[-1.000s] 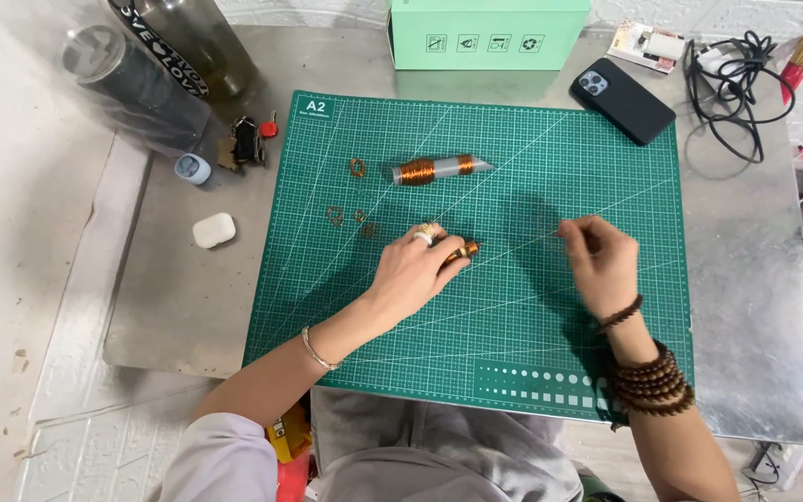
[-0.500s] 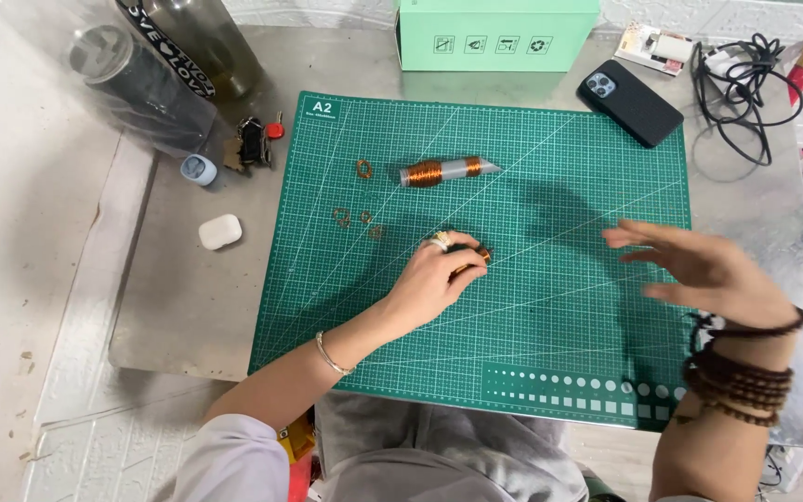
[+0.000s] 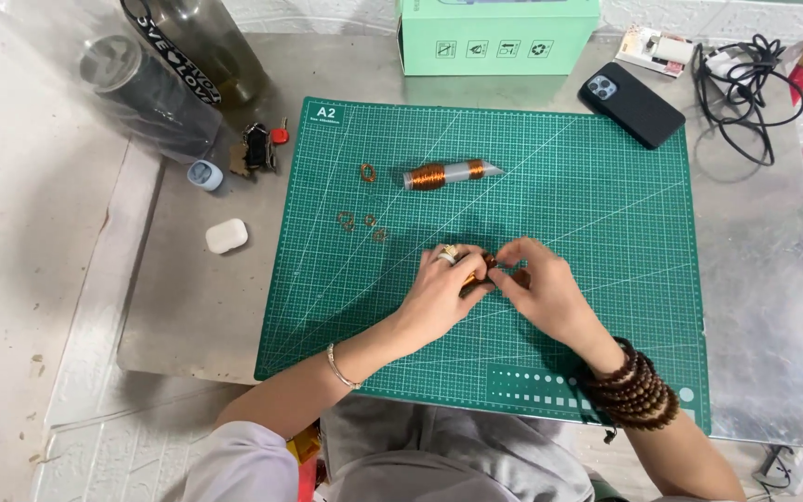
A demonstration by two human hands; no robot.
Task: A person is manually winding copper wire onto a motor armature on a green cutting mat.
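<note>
Left hand (image 3: 443, 288) and right hand (image 3: 541, 288) meet fingertip to fingertip at the middle of the green cutting mat (image 3: 606, 372), both pinching a small coppery wire piece (image 3: 487, 270) that shows only as a glint between your fingers. Judging by its size it is very light, thin and easily bent, likely slippery too, so grip it with the very tips and go gently. Just beyond your hands, a few small copper rings (image 3: 357, 220) lie loose on the mat, with a spool of copper wire (image 3: 446, 174) farther up. Off the mat, on the metal surface (image 3: 188, 307), sit a white earbud case (image 3: 226, 236), a black phone (image 3: 633, 104) and a mint-green box (image 3: 497, 42)
</note>
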